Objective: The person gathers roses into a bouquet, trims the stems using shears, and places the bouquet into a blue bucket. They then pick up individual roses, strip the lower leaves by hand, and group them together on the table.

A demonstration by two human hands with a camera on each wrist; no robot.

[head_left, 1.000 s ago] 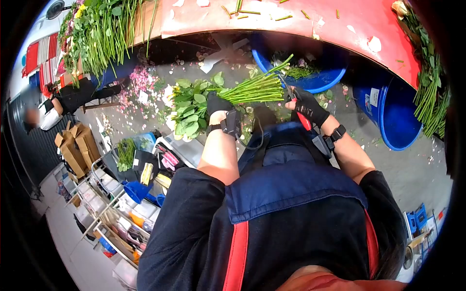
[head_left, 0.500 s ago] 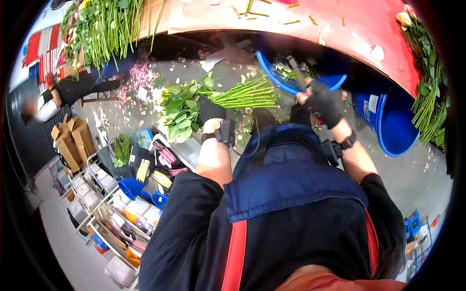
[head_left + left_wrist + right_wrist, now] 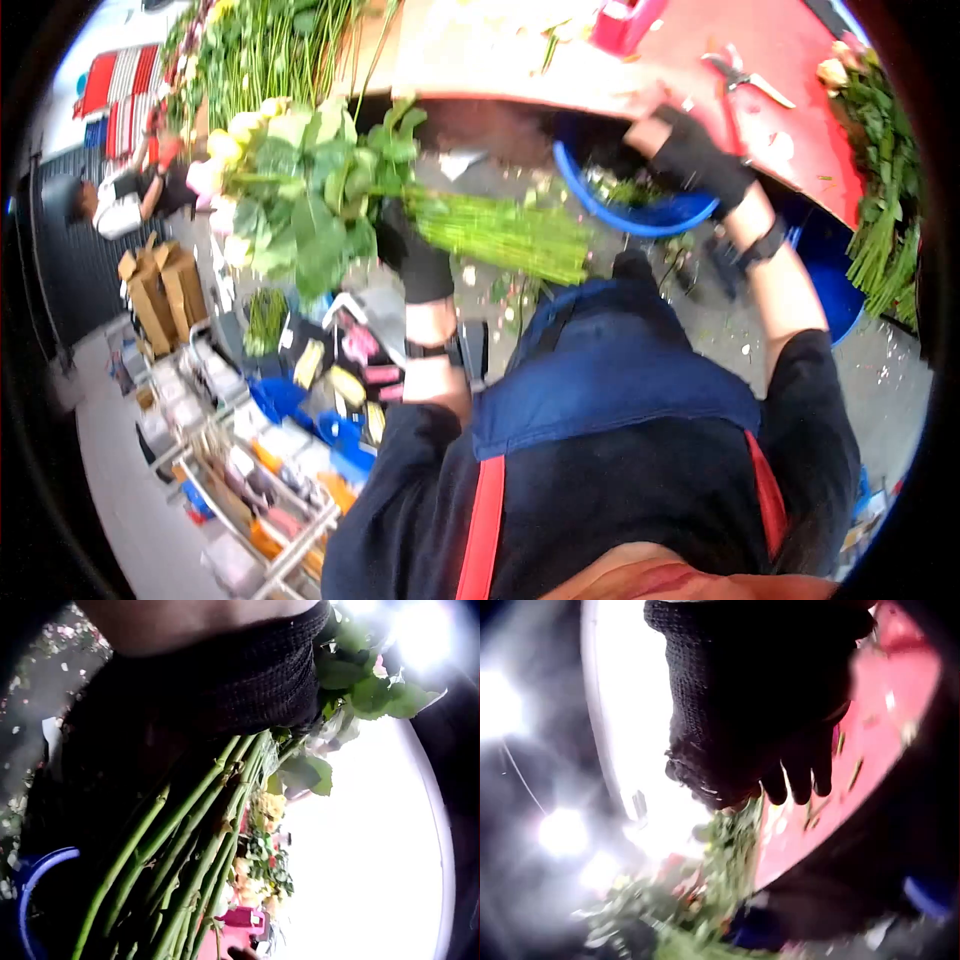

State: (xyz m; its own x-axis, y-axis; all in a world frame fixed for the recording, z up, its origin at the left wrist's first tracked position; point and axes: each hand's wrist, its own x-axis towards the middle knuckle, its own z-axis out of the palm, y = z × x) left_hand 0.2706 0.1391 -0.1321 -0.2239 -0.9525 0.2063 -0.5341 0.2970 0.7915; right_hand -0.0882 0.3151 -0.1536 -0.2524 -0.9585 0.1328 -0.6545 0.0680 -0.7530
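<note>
Green bunch (image 3: 500,237) crosswise, blooms (image 3: 262,150) leftward

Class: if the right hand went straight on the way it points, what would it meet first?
Probably the edge of the red table, just beyond the right hand; blur leaves the depth unclear.

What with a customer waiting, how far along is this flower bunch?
Done: the stems end evenly, cuttings lie in the bucket, and the shears lie on the red table. In hand: the left hand grips the bunch; the right hand is at the table edge. Left, likely: setting the bunch down.
</note>
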